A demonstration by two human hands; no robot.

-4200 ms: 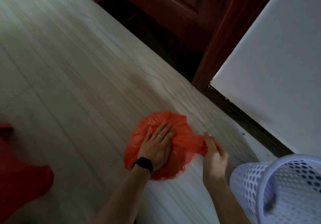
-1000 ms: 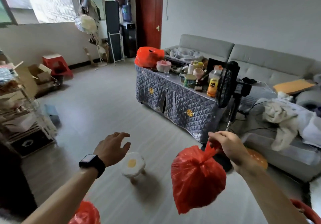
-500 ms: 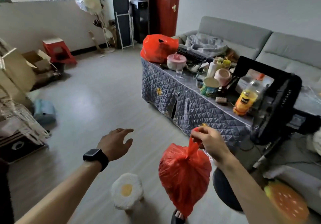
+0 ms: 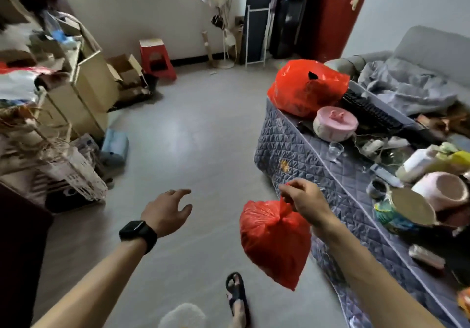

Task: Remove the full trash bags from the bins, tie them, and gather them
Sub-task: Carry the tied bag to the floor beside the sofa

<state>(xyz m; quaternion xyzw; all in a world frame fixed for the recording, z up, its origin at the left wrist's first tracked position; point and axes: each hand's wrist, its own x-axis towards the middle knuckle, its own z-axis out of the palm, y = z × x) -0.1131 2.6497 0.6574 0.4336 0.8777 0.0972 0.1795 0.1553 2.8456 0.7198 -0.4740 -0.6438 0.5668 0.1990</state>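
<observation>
**Trash bag (image 4: 274,241) hangs from right hand (image 4: 302,200) beside the table**

The red trash bag hangs in mid-air, clear of the floor (image 4: 193,134). Its long axis runs nearly upright: the gathered neck is at the top and the bulging body tapers to a point that leans slightly right. The right hand pinches the neck with curled fingers and thumb. The left hand (image 4: 165,210), a black watch (image 4: 138,233) on its wrist, reaches forward with its fingers spread and loosely bent, holding nothing.

Just right of the bag stands a low table (image 4: 300,154) under a quilted grey cover, crowded with bottles, cups and a round pink container (image 4: 335,124). A second, larger red bag (image 4: 305,88) sits on its far end. A grey sofa (image 4: 432,53) lies beyond, with a dark red door (image 4: 335,9) at the back. Cardboard boxes (image 4: 94,81) and a red stool (image 4: 156,59) line the left side of the grey floor. A sandalled foot (image 4: 236,292) shows below the bag.

Compared with half a second ago, the table fills more of the view, the fluffy stool (image 4: 183,317) has slipped to the bottom edge, and the black fan has gone from sight. The grip is unchanged.
</observation>
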